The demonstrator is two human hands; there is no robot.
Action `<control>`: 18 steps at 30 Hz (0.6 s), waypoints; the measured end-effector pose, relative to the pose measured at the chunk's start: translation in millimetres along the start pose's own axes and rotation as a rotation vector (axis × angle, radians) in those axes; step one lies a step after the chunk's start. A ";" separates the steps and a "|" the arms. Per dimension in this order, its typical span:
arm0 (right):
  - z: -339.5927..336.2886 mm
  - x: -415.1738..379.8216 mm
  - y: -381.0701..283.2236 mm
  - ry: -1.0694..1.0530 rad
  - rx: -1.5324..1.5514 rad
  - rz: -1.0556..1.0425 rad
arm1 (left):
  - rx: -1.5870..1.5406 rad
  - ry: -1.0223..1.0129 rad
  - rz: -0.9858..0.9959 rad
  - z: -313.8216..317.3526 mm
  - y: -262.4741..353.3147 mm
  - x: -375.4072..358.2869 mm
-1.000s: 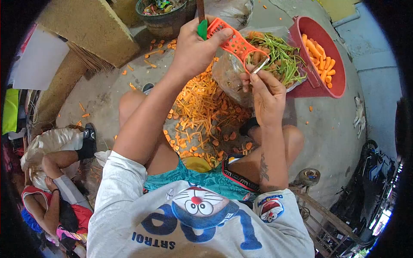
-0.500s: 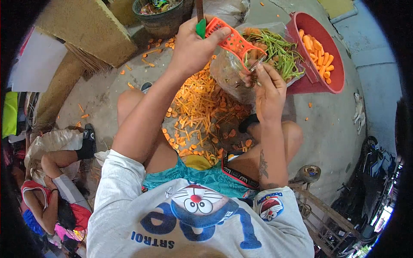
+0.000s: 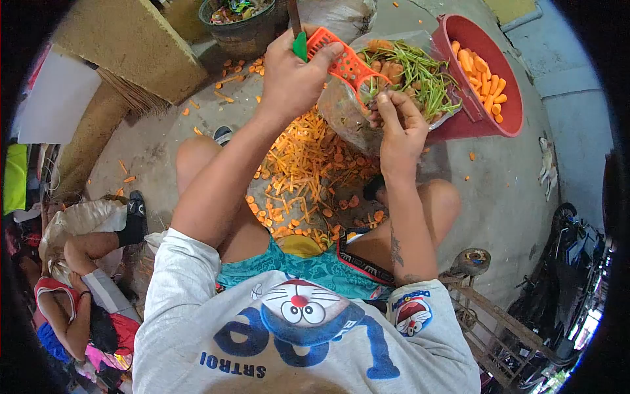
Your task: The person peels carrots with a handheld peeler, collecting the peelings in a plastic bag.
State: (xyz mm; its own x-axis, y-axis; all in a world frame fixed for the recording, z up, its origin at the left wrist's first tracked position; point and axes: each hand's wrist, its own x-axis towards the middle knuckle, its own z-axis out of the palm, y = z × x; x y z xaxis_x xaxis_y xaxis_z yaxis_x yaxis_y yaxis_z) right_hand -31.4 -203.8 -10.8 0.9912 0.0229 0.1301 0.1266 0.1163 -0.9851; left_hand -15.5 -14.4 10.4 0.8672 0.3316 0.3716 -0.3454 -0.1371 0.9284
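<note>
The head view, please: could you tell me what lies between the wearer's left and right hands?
In the head view, an orange peeler lies between them: the left hand grips its handle, and its other end reaches the right hand.

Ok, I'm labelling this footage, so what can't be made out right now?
All in the head view:
Blade end of the orange peeler: partly covered by the right hand.
Anything pinched in that hand: too small to tell.
Far end of the green-handled tool: cut off by the top edge.
Floor of the red bucket: hidden by carrots.
</note>
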 end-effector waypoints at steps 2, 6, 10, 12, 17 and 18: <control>1.9 -3.3 -0.4 -0.010 -0.031 -0.001 | 0.017 0.023 0.009 -1.0 -3.9 0.4; 4.4 -8.7 1.9 -0.061 -0.091 -0.002 | 0.041 0.033 0.026 -4.5 1.7 1.8; 4.6 -10.9 -0.4 -0.104 -0.096 0.034 | 0.020 0.007 -0.014 -8.9 -2.0 4.4; 4.1 -11.7 -1.7 -0.110 -0.084 0.038 | 0.016 -0.007 -0.019 -9.4 -2.9 4.1; 2.5 -13.3 0.6 -0.119 -0.047 0.024 | -0.036 -0.016 -0.127 -12.4 -9.7 6.9; 3.1 -14.1 -1.2 -0.122 -0.017 0.022 | -0.035 -0.016 -0.128 -12.8 -9.9 7.1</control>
State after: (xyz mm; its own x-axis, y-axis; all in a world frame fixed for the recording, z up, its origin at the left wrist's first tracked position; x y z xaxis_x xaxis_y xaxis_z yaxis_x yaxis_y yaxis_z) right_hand -45.6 -201.1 -11.1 0.9820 0.1458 0.1200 0.1064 0.0978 -0.9895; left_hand -10.5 1.2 3.9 0.9102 0.3298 0.2504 -0.2440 -0.0615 0.9678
